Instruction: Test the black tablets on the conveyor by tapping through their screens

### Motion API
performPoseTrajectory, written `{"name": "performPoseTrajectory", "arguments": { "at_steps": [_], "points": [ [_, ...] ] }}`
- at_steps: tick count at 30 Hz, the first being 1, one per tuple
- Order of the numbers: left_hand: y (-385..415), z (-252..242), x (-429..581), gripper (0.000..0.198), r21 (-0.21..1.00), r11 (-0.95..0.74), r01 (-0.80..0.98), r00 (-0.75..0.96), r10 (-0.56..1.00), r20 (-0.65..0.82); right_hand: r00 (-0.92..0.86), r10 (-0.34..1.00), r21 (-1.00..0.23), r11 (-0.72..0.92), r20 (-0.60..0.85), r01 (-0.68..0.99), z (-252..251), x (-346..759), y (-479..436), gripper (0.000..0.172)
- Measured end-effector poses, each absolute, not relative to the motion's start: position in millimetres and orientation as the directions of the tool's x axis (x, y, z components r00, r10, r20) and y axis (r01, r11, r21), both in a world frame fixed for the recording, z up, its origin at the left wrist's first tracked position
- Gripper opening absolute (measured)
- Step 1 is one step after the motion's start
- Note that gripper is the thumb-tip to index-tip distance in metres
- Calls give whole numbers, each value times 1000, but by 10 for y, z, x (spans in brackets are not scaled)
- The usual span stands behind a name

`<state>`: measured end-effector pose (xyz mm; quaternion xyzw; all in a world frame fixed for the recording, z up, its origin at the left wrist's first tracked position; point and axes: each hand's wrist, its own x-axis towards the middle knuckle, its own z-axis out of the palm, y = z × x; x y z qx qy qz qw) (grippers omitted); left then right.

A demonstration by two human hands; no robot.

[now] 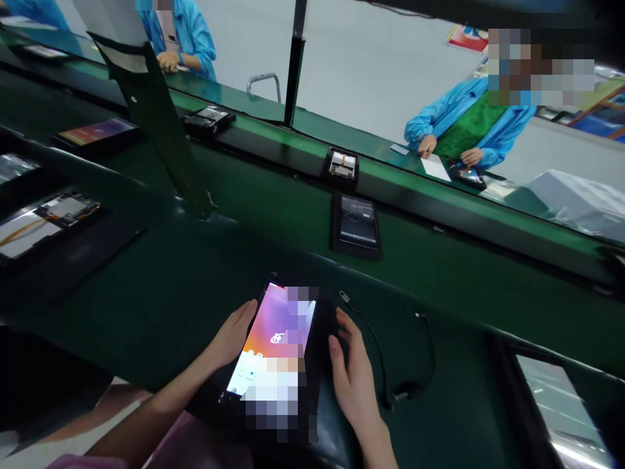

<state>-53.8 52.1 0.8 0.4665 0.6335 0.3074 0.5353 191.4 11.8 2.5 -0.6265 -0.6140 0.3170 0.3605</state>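
A tablet (261, 342) with a lit purple, orange and white screen lies tilted in front of me, over a dark area where its lower surroundings are hard to make out. My left hand (237, 335) grips its left edge, with some fingers hidden by the tablet. Just right of the tablet is my right hand (350, 365), its thumb and fingers apart and curved beside the dark edge; nothing shows in it. A thin black cable (375, 342) with a small metal plug runs over the green bench right of that hand.
Another tablet (359, 220) in a black tray lies ahead on the green conveyor (263, 179). Opened devices (342, 164) sit on the ledge behind. At left is an opened tablet (49, 218); at right, a large pale-screened device (561, 404). Co-workers in blue jackets (508, 137) work across the line.
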Motion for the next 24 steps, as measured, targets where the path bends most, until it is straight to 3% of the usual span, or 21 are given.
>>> {"name": "performPoseTrajectory", "arguments": {
  "at_steps": [4,11,14,18,24],
  "points": [
    [458,-5,-436,58,873,362,325,-46,929,-368,148,980,-858,-190,-134,478,-96,1895,-77,61],
    [291,-76,-358,64,900,104,423,63,988,-143,211,945,-857,-318,-250,406,-74,1873,-320,60],
    [214,-77,-428,64,898,76,433,207,961,-181,214,947,-852,-311,-239,421,-57,1868,-327,59],
    [115,-68,-561,85,873,24,488,357,906,-225,207,954,-855,-289,-218,431,-77,1855,-319,56],
    [80,-22,-665,105,817,12,577,397,870,-293,214,949,-859,-304,-234,412,-73,1870,-324,55]
  ]
}}
